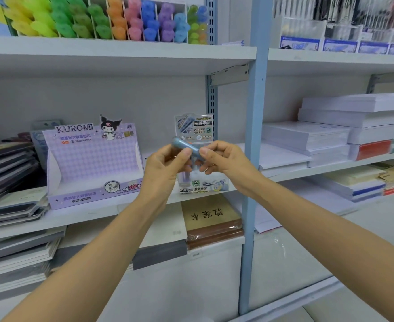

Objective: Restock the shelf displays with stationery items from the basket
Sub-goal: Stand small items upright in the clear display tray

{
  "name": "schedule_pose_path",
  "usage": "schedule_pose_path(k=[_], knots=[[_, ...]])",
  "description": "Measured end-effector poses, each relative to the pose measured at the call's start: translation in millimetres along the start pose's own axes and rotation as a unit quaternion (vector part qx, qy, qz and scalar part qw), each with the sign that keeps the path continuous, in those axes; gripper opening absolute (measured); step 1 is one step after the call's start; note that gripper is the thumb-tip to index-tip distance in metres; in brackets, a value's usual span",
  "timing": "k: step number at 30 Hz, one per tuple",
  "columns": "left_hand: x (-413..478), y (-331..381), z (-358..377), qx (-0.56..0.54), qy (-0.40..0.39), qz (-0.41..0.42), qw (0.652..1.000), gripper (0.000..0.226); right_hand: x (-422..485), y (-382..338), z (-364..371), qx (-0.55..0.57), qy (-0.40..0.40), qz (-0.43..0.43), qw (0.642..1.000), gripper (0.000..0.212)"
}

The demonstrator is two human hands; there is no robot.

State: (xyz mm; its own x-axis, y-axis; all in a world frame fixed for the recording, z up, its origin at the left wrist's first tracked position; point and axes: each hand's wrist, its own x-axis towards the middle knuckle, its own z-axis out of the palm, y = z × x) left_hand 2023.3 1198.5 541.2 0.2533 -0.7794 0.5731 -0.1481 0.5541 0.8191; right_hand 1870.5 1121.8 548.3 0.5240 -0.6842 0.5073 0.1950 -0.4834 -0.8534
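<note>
Both my hands meet in front of the middle shelf, holding a small blue lead-refill tube (184, 146) that lies tilted between them. My left hand (165, 168) pinches its lower left part with thumb and fingers; my right hand (223, 159) pinches its right end. Just behind them stands a small clear display box (203, 182) with a green and white card back (194, 129); a pale tube stands inside it. To its left a purple Kuromi display box (93, 163) sits open, its tray showing nothing inside. The basket is out of view.
Stacks of dark notebooks (8, 168) fill the shelf's left. White paper reams (344, 131) lie on the right bay. Coloured highlighters (112, 19) line the top shelf. A blue-grey upright post (254, 159) divides the bays. Brown books (212, 221) lie on the shelf below.
</note>
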Motion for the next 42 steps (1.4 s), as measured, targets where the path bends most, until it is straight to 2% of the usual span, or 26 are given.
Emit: schedule_pose_path(k=[2, 5, 8, 11, 14, 16, 18, 21, 23, 29, 35, 42], knots=[[-2.2, 1.3, 0.2, 0.038, 0.000, 0.010, 0.999, 0.025, -3.6, -4.3, 0.0, -0.061, 0.003, -0.008, 0.998, 0.014], [-4.7, 3.4, 0.9, 0.094, -0.027, 0.029, 0.995, 0.024, -5.1, -14.6, 0.2, -0.086, 0.039, -0.057, 0.994, 0.023], [-6.9, 3.9, 3.9, 0.138, -0.057, 0.034, 0.988, 0.023, -4.5, -24.0, -0.3, -0.140, 0.004, -0.068, 0.988, 0.035], [-7.6, 2.6, 5.8, 0.197, -0.079, 0.038, 0.976, 0.024, -4.2, -26.8, 0.1, -0.186, -0.030, -0.071, 0.980, 0.029], [-12.4, -7.2, 6.0, 0.282, -0.052, 0.075, 0.955, 0.020, -2.7, -25.2, -3.7, -0.166, 0.019, -0.090, 0.982, 0.024], [-21.4, -18.8, 2.7, 0.363, -0.049, 0.127, 0.922, 0.022, 1.6, -20.6, -10.4, -0.159, 0.078, -0.097, 0.979, 0.021], [-32.0, -33.6, -2.6, 0.468, -0.091, 0.168, 0.863, 0.032, 6.2, -11.3, -18.3, -0.166, 0.125, -0.088, 0.974, 0.022], [-44.2, -57.9, -10.5, 0.604, -0.158, 0.147, 0.767, 0.063, 10.4, 11.9, -24.2, -0.189, 0.150, -0.058, 0.969, 0.019], [-47.4, -68.3, -11.4, 0.639, -0.163, 0.134, 0.740, 0.074, 12.3, 28.3, -23.9, -0.198, 0.155, -0.037, 0.967, 0.018], [-47.3, -75.9, -9.1, 0.639, -0.159, 0.141, 0.739, 0.075, 31.3, 50.4, -18.0, -0.282, 0.151, -0.021, 0.947, 0.016], [-45.7, -78.2, -14.2, 0.632, -0.159, 0.159, 0.742, 0.074, 48.8, 38.2, -26.8, -0.394, 0.060, -0.017, 0.917, 0.018], [-45.1, -79.2, -14.6, 0.610, -0.151, 0.166, 0.760, 0.070, 43.7, 58.3, -19.8, -0.402, 0.102, -0.046, 0.909, 0.016]])
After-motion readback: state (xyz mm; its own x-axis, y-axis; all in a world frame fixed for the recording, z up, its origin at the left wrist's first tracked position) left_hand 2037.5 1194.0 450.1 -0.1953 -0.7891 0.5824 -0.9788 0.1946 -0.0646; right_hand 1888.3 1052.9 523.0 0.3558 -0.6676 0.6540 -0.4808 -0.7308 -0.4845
